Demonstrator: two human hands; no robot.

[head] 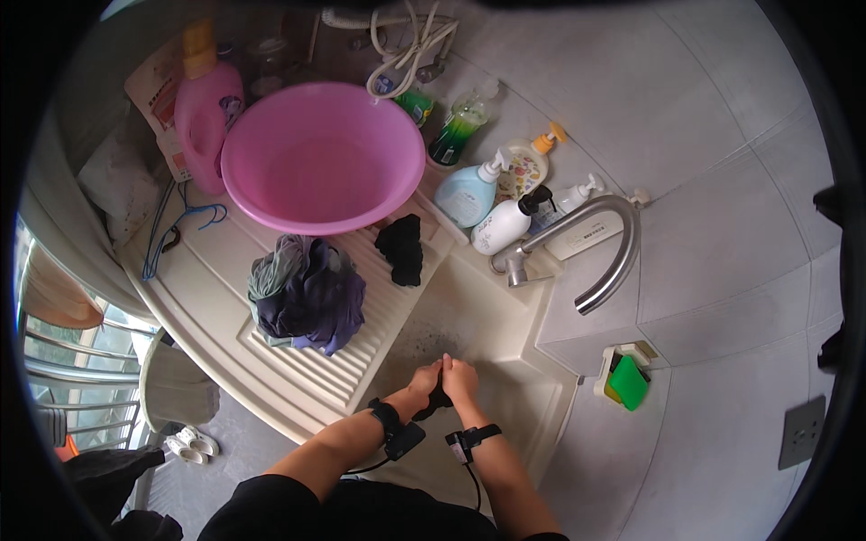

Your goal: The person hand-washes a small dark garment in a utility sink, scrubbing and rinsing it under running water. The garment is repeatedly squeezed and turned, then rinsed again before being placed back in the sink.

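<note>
Over the cream sink basin [500,311], my left hand [425,380] and my right hand [459,380] are closed together on a small black cloth [433,400], which hangs down between them. My fingers cover much of it. On the ribbed washboard to the left lies a bunched heap of purple and grey-green wet-looking clothes [311,294]. A second black cloth piece [402,249] lies near the washboard's upper right. Behind the heap stands a pink plastic basin [323,159] with no clothes visible in it.
A curved metal faucet [609,223] rises at the sink's back right. Pump bottles [467,193] and a green dish soap bottle [460,128] stand behind it. A pink detergent jug [206,128] and blue wire hangers [183,216] are at the left. A wall holder bears a green sponge [629,383].
</note>
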